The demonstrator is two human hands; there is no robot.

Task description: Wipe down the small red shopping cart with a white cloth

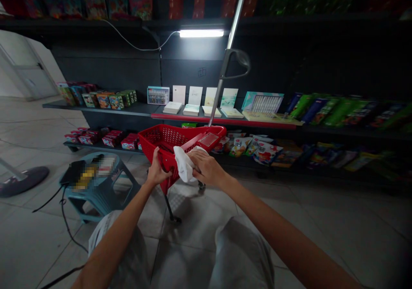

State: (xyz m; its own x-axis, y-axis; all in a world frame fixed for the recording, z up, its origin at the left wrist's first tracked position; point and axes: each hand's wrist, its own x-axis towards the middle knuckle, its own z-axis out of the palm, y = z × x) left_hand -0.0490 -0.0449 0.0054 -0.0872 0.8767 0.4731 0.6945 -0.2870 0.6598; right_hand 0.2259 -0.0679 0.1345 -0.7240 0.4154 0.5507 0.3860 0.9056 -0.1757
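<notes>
A red plastic shopping cart (154,136) with perforated basket walls and small wheels stands on the floor before me. My left hand (157,171) grips the near left side of its basket, thumb up along the wall and fingers around the corner. In my right hand (207,167) is a white cloth (184,164), bunched up and pressed to the basket's near end, below the rim. Part of the cloth is hidden under my fingers. A flat red panel with a pale label (208,139) lies at the rim just beyond my right hand.
A blue-grey stool (96,190) at left carries a blurred item and a dark cable. Behind the cart, shelves hold boxes (109,100), notebooks (193,109) and snack bags (265,152). A metal pole (222,81) with a grey loop handle rises behind the basket. A lit tube (201,33) hangs above.
</notes>
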